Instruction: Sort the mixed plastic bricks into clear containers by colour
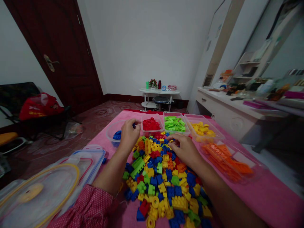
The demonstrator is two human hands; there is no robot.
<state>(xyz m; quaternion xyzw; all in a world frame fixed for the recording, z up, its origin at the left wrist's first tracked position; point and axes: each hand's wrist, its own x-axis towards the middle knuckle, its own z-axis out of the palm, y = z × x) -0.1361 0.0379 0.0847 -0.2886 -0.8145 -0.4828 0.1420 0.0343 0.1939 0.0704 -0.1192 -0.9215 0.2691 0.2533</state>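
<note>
Left of centre, the person's left hand (129, 134) curls beside the round tub (110, 138); the right hand (182, 146) bends over the block pile (159, 179), lower centre. Whether either grips a block cannot be told; light fingertip pinches should disturb neighbours least.

Dim, cool, diffuse light greys the plain white wall (147, 47) and nearly blackens the tall dark-red wooden door (63, 47), while the heap of small multicoloured plastic blocks (163, 180) shows strong colour and soft shadows. Faint glare films the round, clear plastic lid with a yellow rim (57, 193) by the left edge of the pink cloth-covered table (268, 193), whose near right corner darkens. Wide-angle distortion tilts the door and stretches the long white dresser (218, 109) beyond the table's right edge, its cluttered top blurred.
</note>
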